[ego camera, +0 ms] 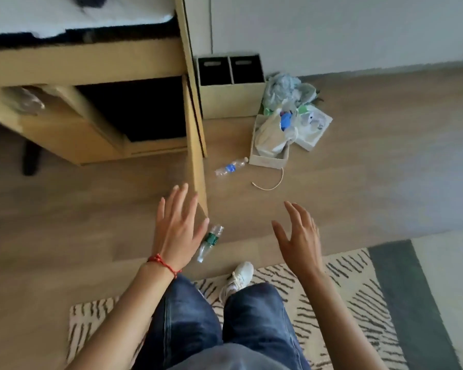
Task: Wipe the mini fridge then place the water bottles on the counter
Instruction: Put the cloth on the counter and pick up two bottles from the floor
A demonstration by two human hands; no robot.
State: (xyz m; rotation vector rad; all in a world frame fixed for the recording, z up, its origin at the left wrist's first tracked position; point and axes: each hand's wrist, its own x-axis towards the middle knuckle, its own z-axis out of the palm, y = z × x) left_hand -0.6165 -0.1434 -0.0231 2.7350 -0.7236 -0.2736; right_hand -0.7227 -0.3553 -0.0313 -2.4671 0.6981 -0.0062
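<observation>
Two clear water bottles lie on the wooden floor. The one with a green label (210, 243) lies just right of my left hand (177, 228), which is open with spread fingers and wears a red string at the wrist. The bottle with a blue label (231, 167) lies farther off, beside a small cardboard box. My right hand (300, 240) hovers open, empty, above the floor to the right. A wooden cabinet (91, 134) stands at the left with its door (197, 153) swung open toward me; a dark cavity (142, 108) shows inside. No cloth is in view.
A tan storage box with two black bins (229, 97) stands against the wall. A cardboard box stuffed with plastic bags (274, 140) and loose rubbish sits beside it. A thin curved cord (271, 184) lies on the floor. A striped rug (345, 295) is under my feet.
</observation>
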